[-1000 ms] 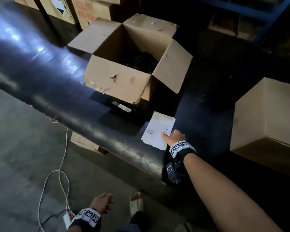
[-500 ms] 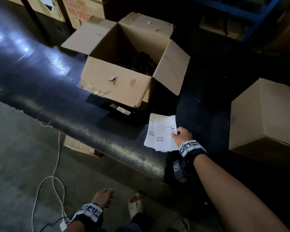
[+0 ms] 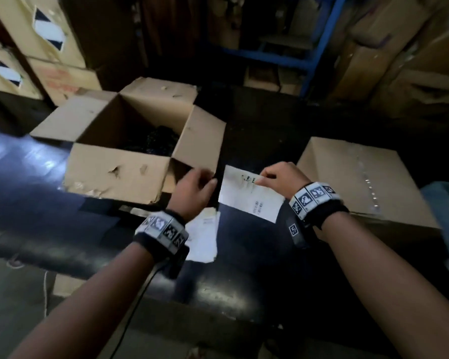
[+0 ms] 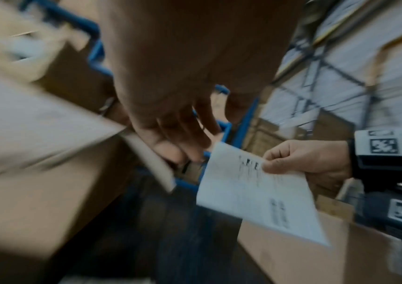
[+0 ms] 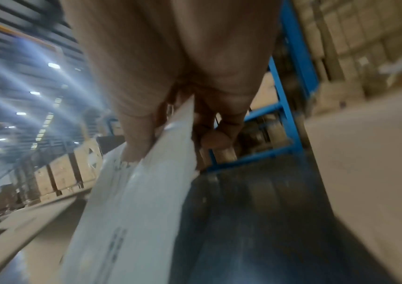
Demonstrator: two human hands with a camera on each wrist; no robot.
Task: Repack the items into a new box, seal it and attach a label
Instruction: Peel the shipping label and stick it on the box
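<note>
**A:** What are the hands doing right now?

**B:** The right hand (image 3: 283, 178) is pinching a white label sheet (image 3: 252, 196) near its top edge, thumb on the printed face and fingers curled behind it. The sheet is hanging above the dark table (image 3: 244, 294), tilted, with smudged black print by the thumb and small lines of print lower down.

**A:** And the other one?

**B:** The left hand (image 3: 195, 190) is hovering just beside the sheet's left edge, fingers loosely bent and spread, gripping nothing. From the left wrist view its fingertips (image 4: 190, 151) are sitting right at the corner of the paper, though I am not able to tell whether they are touching it.

**A:** Where are the boxes?

**B:** An open cardboard box (image 3: 119, 172) is standing on the table to the left of the hands, all four flaps folded outward, its front flap torn and dented. Something dark (image 3: 161, 141) is lying inside; it is too dim to make out. A closed box (image 3: 360, 182) is sitting to the right, just behind the right wrist, with clear tape running along its top.

**A:** Anything else nearby?

**B:** A second white paper (image 3: 202, 237) is lying flat on the table under the left wrist. Stacked cartons (image 3: 52, 42) and a blue rack (image 3: 309, 55) are standing behind the table.
</note>
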